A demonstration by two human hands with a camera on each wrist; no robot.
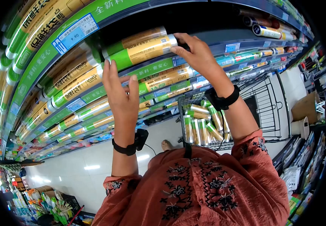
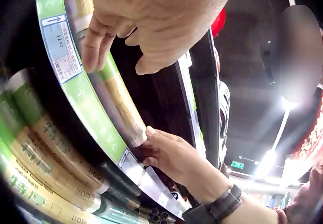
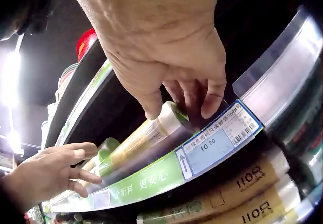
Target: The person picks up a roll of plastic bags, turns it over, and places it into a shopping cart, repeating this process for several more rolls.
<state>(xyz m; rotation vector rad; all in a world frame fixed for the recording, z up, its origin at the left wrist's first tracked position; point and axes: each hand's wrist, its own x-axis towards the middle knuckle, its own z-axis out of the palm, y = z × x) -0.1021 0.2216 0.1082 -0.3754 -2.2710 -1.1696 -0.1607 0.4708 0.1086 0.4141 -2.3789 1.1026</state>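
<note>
One green-and-tan roll lies lengthwise on the shelf, just behind its front edge, with one second roll alongside it, farther in. Two hands are at the front one. The right hand pinches its right end, thumb on the near side, fingers bent round the end. The left hand is at the green end, fingers straight and close together, thumb well apart; I can't tell whether the fingertips touch.

A green strip runs along the shelf edge, below the roll, and one price label reading 10.80 sits near the right hand. To the right, a stretch of dark shelf gives room to slide sideways, up to at least two white-ended rolls. Overhead, another shelf bounds the gap.

Below stands one cart, holding at least eight similar rolls, with pale floor left of it.
</note>
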